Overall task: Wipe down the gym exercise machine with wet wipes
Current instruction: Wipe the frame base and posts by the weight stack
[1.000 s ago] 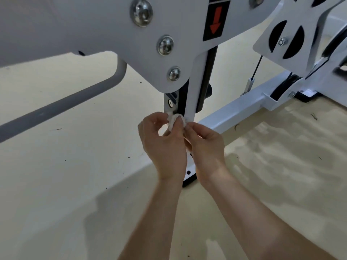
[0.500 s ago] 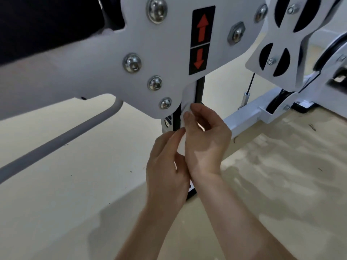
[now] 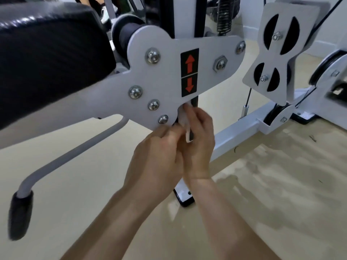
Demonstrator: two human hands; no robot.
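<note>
Head view: a second ago both hands worked low on the post, with the wipe bunched at the fingertips. Half a second ago the right hand had climbed ahead of the left. Now the left hand has caught up with the right hand, and both sit right under the lower edge of the plate.

The wipe is clamped between the two hands. It runs as a white strip from below the right fingers to just above them, where its top edge touches the plate's underside beside the dark post. The right fingers are curled round the wipe and the post together. The left fingers are closed, pinching the wipe's near side. Motion blur hides exactly how each fingertip lies.

A bolt sits just left of the left fingertips, and the arrow sticker is straight above both hands.

For the task, the upward stroke along this stretch of the post looks about finished, since the plate blocks any further climb. The likely remainder here is the seam where post and plate meet, then the plate face and the rest of the machine, which the wipe is not touching now. The tight gap could snag or tear the wipe.
</note>
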